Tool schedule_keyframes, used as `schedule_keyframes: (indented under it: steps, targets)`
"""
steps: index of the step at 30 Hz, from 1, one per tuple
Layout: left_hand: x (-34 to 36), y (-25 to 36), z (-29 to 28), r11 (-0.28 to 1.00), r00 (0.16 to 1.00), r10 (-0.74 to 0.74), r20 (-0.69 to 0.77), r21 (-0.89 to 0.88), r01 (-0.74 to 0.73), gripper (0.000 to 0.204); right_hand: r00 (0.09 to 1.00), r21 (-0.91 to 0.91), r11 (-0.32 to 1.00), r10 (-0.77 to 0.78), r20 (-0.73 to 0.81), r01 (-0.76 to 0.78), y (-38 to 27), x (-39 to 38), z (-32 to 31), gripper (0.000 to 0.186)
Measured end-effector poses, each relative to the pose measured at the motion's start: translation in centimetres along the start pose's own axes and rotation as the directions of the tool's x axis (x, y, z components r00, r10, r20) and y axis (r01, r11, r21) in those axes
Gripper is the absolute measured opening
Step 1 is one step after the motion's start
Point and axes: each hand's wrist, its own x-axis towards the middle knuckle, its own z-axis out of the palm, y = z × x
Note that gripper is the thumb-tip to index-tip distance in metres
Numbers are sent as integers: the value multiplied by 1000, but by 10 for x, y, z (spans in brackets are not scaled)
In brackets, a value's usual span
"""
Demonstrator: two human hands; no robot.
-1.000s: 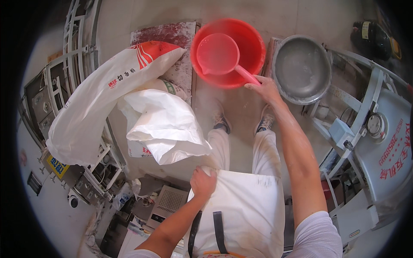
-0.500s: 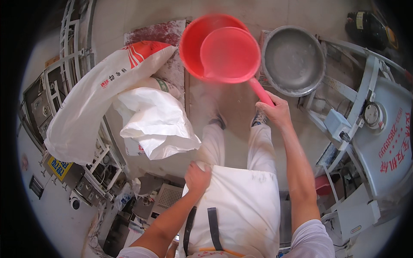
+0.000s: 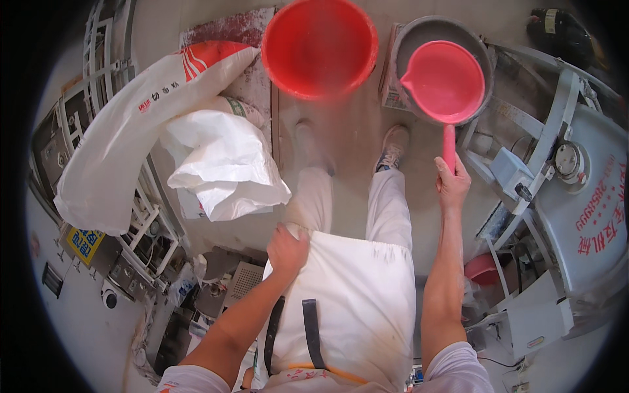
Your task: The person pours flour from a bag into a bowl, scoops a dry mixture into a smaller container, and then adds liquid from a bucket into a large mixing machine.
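Note:
My right hand [image 3: 453,182] is closed round the handle of a pink plastic water dipper [image 3: 447,78]. The dipper's bowl hangs over the grey metal basin [image 3: 483,49] and covers most of its inside. To the left stands a large red plastic tub [image 3: 320,49], a pale haze blurring its middle. My left hand [image 3: 288,250] is closed in a fist on the upper edge of my white apron [image 3: 354,295], beside my left thigh.
A long white-and-red sack [image 3: 124,131] lies at the left, with an open white sack [image 3: 226,160] beside it. Metal frames stand on both sides. A pale blue machine panel [image 3: 590,216] is at the right, and a dark container [image 3: 557,39] lies far right.
My right hand has carried the dipper rightward from over the red tub to over the metal basin. The view has shifted slightly; my left hand still grips the apron.

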Motion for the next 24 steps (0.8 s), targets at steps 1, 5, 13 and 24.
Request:
schedule_keyframes:
  steps: [1, 5, 13, 24]
  targets:
    - [1, -2, 1, 1000, 1000, -3, 17, -8, 3, 52, 999, 0, 1000, 14, -38, -14, 3, 0, -1, 42]
    - [3, -2, 4, 999, 998, -35, 48, -20, 36, 54, 990, 25, 998, 66, -123, -63, 12, -1, -5, 40]
    - [1, -4, 5, 1000, 1000, -14, 21, 11, 14, 49, 977, 25, 1000, 4, -212, 1, 34, 1, 0, 33]
    - [3, -3, 3, 1000, 999, -23, 24, -15, 23, 49, 953, -20, 1000, -29, -300, 24, 42, 0, 11, 32]
